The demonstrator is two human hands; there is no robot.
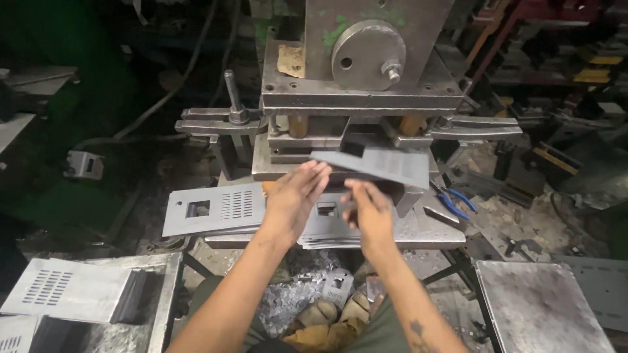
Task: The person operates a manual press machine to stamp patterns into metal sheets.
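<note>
The sheet panel point(376, 165) is showing matt grey metal, the press point(360, 65) is showing rough, worn steel with chipped green paint, and the pliers point(454, 199) are showing blue plastic grips.

Both my arms are bare from the elbow down; no sleeve shows on them, and I wear no gloves, no watch and no ring that can be seen. My left hand point(294, 196) and my right hand point(368, 212) are bare too, with dark smudges of grime on the forearms. On my right forearm, near the lower edge of the view, there is a small dark tattoo point(417, 333). My trousers point(386, 333) are dull olive green.
</note>
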